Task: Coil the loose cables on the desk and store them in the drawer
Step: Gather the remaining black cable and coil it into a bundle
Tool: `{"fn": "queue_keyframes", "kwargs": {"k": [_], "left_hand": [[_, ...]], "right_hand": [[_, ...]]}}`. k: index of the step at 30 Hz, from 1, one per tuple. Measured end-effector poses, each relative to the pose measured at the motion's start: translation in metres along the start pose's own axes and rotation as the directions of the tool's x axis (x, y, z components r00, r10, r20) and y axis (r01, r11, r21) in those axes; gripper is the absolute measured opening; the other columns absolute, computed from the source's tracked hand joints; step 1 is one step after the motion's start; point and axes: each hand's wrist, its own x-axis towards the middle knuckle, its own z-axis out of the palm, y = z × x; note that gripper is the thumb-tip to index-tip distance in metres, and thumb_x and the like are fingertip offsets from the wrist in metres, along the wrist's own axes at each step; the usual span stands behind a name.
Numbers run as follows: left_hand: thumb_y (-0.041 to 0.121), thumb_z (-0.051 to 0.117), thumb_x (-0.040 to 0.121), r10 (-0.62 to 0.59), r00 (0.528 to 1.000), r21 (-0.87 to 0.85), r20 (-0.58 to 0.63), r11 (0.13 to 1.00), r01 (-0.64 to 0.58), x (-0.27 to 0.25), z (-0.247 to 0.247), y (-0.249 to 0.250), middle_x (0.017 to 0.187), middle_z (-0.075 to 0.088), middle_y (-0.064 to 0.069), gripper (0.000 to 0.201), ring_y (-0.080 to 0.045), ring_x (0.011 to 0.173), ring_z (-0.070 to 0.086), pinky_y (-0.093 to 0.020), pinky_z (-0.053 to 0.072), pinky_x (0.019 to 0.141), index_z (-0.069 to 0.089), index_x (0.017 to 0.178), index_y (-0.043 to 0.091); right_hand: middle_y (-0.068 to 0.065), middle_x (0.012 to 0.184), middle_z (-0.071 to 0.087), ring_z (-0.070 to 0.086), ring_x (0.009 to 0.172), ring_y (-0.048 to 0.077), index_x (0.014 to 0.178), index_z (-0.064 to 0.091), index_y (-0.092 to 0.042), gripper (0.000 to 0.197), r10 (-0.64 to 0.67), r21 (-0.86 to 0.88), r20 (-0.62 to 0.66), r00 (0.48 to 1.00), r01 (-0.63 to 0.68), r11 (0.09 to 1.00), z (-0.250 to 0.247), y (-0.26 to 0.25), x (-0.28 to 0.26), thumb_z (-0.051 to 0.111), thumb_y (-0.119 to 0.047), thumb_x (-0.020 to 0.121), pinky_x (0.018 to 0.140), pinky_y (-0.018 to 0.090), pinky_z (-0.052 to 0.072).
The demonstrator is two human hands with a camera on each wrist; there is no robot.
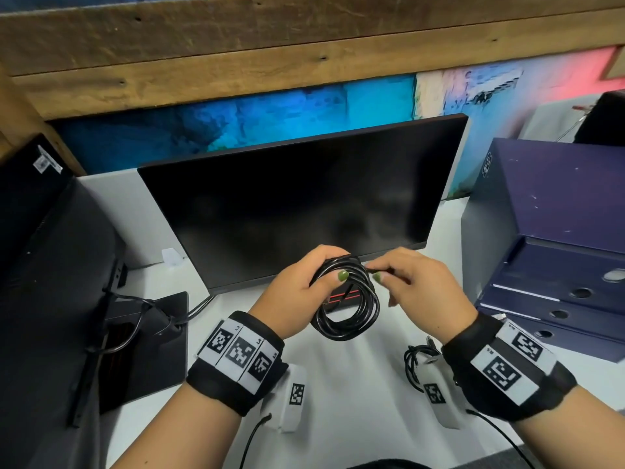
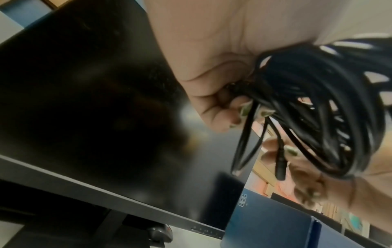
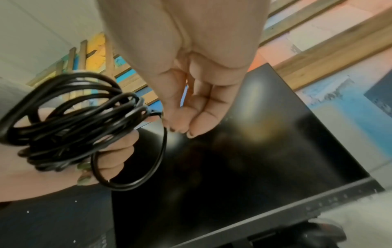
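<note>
At the center of the head view, 2 hands hold a coiled black cable (image 1: 345,301) in the air above a white desk (image 1: 355,394), in front of a dark monitor (image 1: 297,204). The left hand (image 1: 297,292) grips the top of the coil, fingers curled round the bundled loops and thumb pressed across them. The right hand (image 1: 419,286) sits just beside it at center right, thumb and forefinger pinching the loose end of the same cable near its plug. In the left wrist view, the plug (image 2: 281,167) hangs at center right, below the coil. At the lower right of the head view, a second black cable (image 1: 417,362) lies loose on the desk, near the right wrist. A dark blue box (image 1: 554,211) stands at the right edge.
</note>
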Motion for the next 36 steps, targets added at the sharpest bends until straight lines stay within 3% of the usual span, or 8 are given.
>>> {"fn": "queue_keyframes", "kwargs": {"k": [4,7,10,18,22,27,33,36], "left_hand": [[0.019,0.051,0.097,0.037,0.999,-0.035,0.019,0.999,-0.036,-0.001,0.007,0.010,0.096,0.066,0.020,0.023,0.003,0.091,0.062,-0.012,0.046,0.080,0.058,0.114,0.032],[0.023,0.050,0.095,0.062,0.997,-0.053,0.035,0.997,-0.060,0.000,0.009,0.014,0.101,0.067,0.016,0.024,-0.003,0.096,0.063,-0.022,0.050,0.086,0.058,0.115,0.034],[0.026,0.049,0.093,0.052,0.998,-0.108,0.027,0.993,-0.049,0.000,0.007,0.015,0.101,0.067,0.010,0.022,-0.016,0.092,0.064,-0.033,0.051,0.087,0.059,0.111,0.034],[0.029,0.049,0.092,0.035,0.999,-0.189,-0.012,0.981,-0.036,0.004,0.006,0.012,0.101,0.066,-0.016,0.020,-0.029,0.093,0.062,-0.037,0.053,0.084,0.061,0.108,0.035],[0.023,0.049,0.097,0.002,1.000,-0.137,-0.003,0.991,-0.003,0.004,0.004,0.004,0.104,0.067,0.010,0.020,-0.005,0.098,0.062,-0.023,0.050,0.087,0.061,0.112,0.031],[0.017,0.050,0.097,0.002,1.000,-0.080,-0.006,0.997,-0.003,0.004,0.008,0.006,0.095,0.068,-0.001,0.018,-0.013,0.087,0.064,-0.019,0.049,0.082,0.059,0.105,0.030],[0.013,0.051,0.097,-0.055,0.998,-0.237,0.041,0.969,0.063,0.002,0.006,0.006,0.098,0.067,0.009,0.018,-0.009,0.097,0.063,-0.027,0.050,0.090,0.062,0.108,0.022],[0.013,0.051,0.097,-0.028,0.994,-0.160,0.104,0.986,0.045,0.001,0.007,0.007,0.097,0.066,0.012,0.018,-0.006,0.095,0.062,-0.023,0.049,0.089,0.062,0.109,0.021]], "right_hand": [[-0.006,0.073,0.057,0.053,0.064,0.006,0.082,0.075,-0.012,0.019,0.079,0.021,0.152,0.985,-0.083,0.996,0.004,-0.003,-0.002,0.063,0.002,0.082,0.060,0.005,0.040],[-0.011,0.057,0.052,0.052,0.057,-0.005,0.065,0.059,-0.028,0.039,0.119,-0.001,0.044,0.992,-0.119,0.993,0.009,-0.001,-0.006,0.055,0.006,0.083,0.058,0.004,0.039],[-0.009,0.067,0.056,0.051,0.059,-0.006,0.081,0.054,-0.025,0.031,0.143,0.100,-0.019,0.989,-0.141,0.985,0.009,0.003,-0.006,0.052,0.006,0.082,0.058,0.005,0.039],[-0.002,0.080,0.070,0.065,0.070,0.016,0.108,0.063,-0.029,0.033,0.101,0.197,0.218,0.971,-0.145,0.970,0.005,0.007,-0.008,0.064,-0.008,0.082,0.071,0.028,0.055],[0.000,0.065,0.068,0.065,0.057,0.016,0.088,0.065,-0.018,0.018,0.118,0.320,0.282,0.952,-0.209,0.924,0.000,0.003,-0.007,0.063,-0.001,0.082,0.063,0.021,0.053],[-0.013,0.059,0.052,0.048,0.056,0.000,0.067,0.052,-0.030,0.030,0.037,0.115,0.178,0.983,-0.058,0.992,0.008,0.004,-0.010,0.065,-0.006,0.080,0.058,0.010,0.039],[0.006,0.069,0.067,0.063,0.056,0.023,0.088,0.059,-0.010,0.018,0.048,0.508,0.250,0.967,-0.173,0.844,0.017,0.010,-0.017,0.059,0.008,0.082,0.057,0.029,0.047],[0.005,0.073,0.066,0.061,0.060,0.016,0.090,0.067,-0.026,0.035,0.015,0.496,0.306,0.952,-0.173,0.851,0.024,0.008,-0.019,0.058,0.008,0.084,0.055,0.024,0.045]]}}
